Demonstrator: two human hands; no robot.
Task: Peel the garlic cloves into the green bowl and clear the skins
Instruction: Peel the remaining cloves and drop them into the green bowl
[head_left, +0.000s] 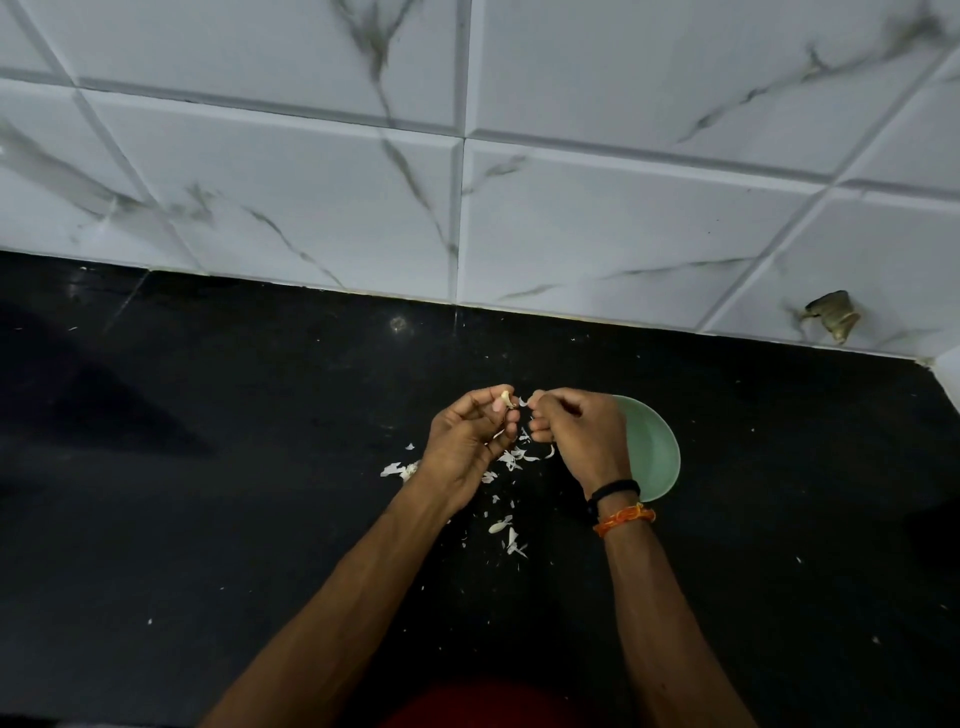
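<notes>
- Your left hand holds one garlic clove up above the black surface. Your thumb and fingers have a closed grip on it.
- Your right hand is just beside the left one. Its fingertips are closed on a small white bit of skin next to the clove.
- The green bowl sits on the surface to the right, partly hidden under your right hand. You cannot see what is inside it from here.
- Loose skins lie on the surface under and near your hands. More bits lie nearer to you, and a bigger clump lies to the left.
- You look to be in the peeling step. The clove has some skin pulled away, but it is too small to tell how much is left.
- Next, you likely need to pull the last skin off with small, soft tugs. Keep the clove held tight so it does not slip.
- Then the bare clove should go right, into the bowl. The skins are not yet cleared.
</notes>
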